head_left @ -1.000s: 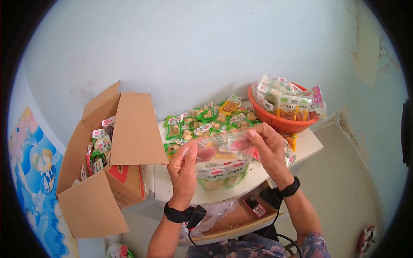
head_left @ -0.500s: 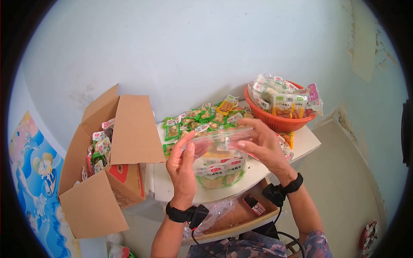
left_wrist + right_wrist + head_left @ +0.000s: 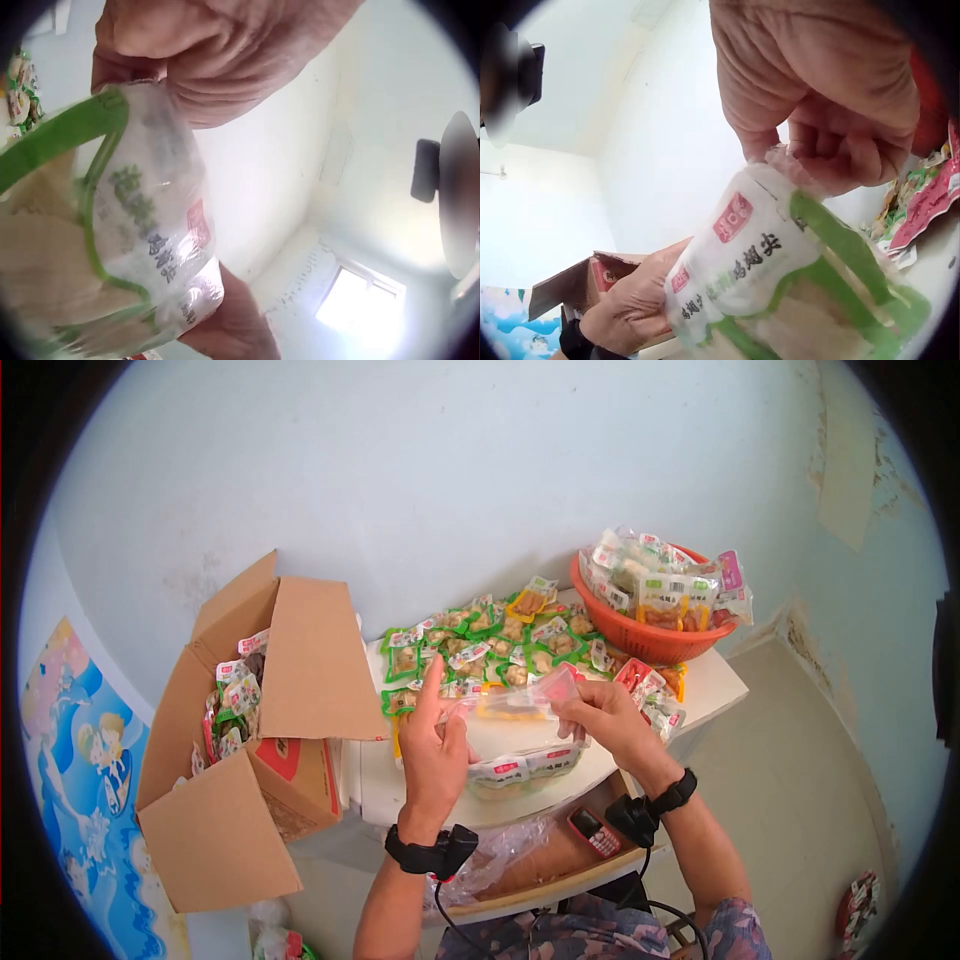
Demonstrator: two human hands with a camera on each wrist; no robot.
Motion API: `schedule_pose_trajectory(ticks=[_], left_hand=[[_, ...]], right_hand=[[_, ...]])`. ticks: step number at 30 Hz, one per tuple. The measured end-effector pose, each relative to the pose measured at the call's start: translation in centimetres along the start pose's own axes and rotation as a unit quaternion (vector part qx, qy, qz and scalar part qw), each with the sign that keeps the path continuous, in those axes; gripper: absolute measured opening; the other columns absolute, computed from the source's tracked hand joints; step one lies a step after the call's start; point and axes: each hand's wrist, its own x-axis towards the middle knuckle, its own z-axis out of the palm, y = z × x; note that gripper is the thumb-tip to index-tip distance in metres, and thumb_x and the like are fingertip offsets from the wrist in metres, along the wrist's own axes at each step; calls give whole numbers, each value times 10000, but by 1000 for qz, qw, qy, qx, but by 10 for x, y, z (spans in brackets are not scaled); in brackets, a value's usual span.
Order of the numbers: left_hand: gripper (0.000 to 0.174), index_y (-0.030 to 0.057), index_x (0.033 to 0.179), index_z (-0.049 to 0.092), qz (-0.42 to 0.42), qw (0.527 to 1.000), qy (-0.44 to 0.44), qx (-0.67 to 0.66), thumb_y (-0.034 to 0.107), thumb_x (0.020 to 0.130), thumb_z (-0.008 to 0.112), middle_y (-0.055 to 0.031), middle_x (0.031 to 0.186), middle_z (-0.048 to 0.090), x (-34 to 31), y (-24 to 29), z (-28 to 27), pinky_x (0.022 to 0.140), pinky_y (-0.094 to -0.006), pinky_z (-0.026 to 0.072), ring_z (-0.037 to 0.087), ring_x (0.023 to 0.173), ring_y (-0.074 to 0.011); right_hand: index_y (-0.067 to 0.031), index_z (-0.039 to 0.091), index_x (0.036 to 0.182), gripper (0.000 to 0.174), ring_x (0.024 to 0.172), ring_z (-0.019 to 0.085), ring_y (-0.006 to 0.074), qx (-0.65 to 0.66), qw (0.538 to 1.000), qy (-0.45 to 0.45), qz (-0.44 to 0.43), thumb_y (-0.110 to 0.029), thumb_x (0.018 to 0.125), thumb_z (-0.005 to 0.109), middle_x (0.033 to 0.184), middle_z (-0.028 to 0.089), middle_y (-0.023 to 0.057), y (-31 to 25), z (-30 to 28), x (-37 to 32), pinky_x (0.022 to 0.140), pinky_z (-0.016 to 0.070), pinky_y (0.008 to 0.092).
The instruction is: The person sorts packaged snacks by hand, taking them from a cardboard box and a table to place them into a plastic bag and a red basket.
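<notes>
A clear zip-top plastic bag [image 3: 520, 745] with green-and-white snack packets [image 3: 739, 259] inside hangs between the two hands, over the table's front part. My left hand [image 3: 432, 765] holds its left side, with the index finger pointing up off the plastic. At the upper right corner, my right hand [image 3: 612, 722] pinches the film between thumb and fingers. In the right wrist view the other fingers curl behind that pinched corner. The left wrist view shows the bag's printed packets close up, below the palm.
Several snack packets [image 3: 480, 630] lie spread on the white table [image 3: 722, 680]. An orange basket [image 3: 650, 643] heaped with packets stands back right. An open cardboard box [image 3: 315, 660] with packets is at left. An open drawer [image 3: 535, 865] below holds a phone [image 3: 594, 832].
The right hand let go of the bag's mouth, spread its fingers, then pinched the right corner lower down. The left index finger has straightened upward. The bag's top edge has dropped a little.
</notes>
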Motion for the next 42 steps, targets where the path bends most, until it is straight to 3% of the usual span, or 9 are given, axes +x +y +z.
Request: schedule_pose_trajectory(ticks=[7,10,13,16,19,29,33,36,42], left_hand=[[656,62,1536,475,-84,989,-89,84,-51,908,626,-162,1203,697,7,-20,-16,663,-292,563,671,787,-130],[567,27,1444,557,169,926,8,337,-35,889,659,-177,1174,694,-1,-18,-15,803,-369,565,689,929,-260],[583,2,1402,568,275,897,63,340,91,858,756,-205,1156,679,-11,8,-5,925,-448,517,638,1062,-382],[548,4,1331,624,293,905,-63,302,151,837,810,-187,1130,697,-29,46,11,848,-428,538,669,1003,-355],[570,2,1286,648,178,902,-215,330,258,815,840,-191,1104,708,-32,36,11,834,-424,539,677,999,-356],[335,103,1071,745,106,878,-292,363,304,814,823,-164,817,713,-21,29,2,695,-428,534,705,766,-341],[315,81,1059,736,57,889,-295,346,256,813,823,-170,800,696,-12,22,-5,680,-404,529,680,726,-348],[401,92,1146,718,35,900,-306,308,238,793,842,-175,847,725,-8,14,-7,713,-424,541,706,787,-359],[684,53,1373,630,-9,933,-268,240,141,750,897,-140,1132,731,-2,8,-6,896,-335,549,705,1014,-216]], right_hand=[[-120,631,685,235,587,505,44,20,998,-27,61,-187,872,758,652,575,-57,26,-2,2,526,386,226],[-122,623,679,233,590,491,45,31,997,-21,72,-180,859,760,652,547,-64,33,5,2,529,366,225],[-110,612,682,240,598,483,42,33,998,-3,52,-169,867,754,650,538,-65,36,7,-1,534,347,231],[-108,605,695,238,600,483,36,45,997,-16,55,-149,879,750,645,526,-67,39,5,1,529,360,232],[-113,585,690,264,600,486,33,47,997,-26,47,-145,888,756,646,523,-70,39,4,-1,525,376,233],[-97,631,807,177,736,578,45,68,997,-30,-1,-147,943,732,791,633,-34,82,0,8,618,430,223],[-57,632,1296,386,1124,614,132,119,987,-6,-111,-193,956,753,1200,674,78,54,3,-9,944,517,321],[-69,544,1464,615,1266,564,186,154,963,-144,-171,-251,929,787,1404,606,116,36,-1,-20,1073,466,371],[-6,614,1315,603,1121,601,173,-64,978,-184,-81,-306,856,865,1240,679,91,61,-2,-16,986,481,342]])
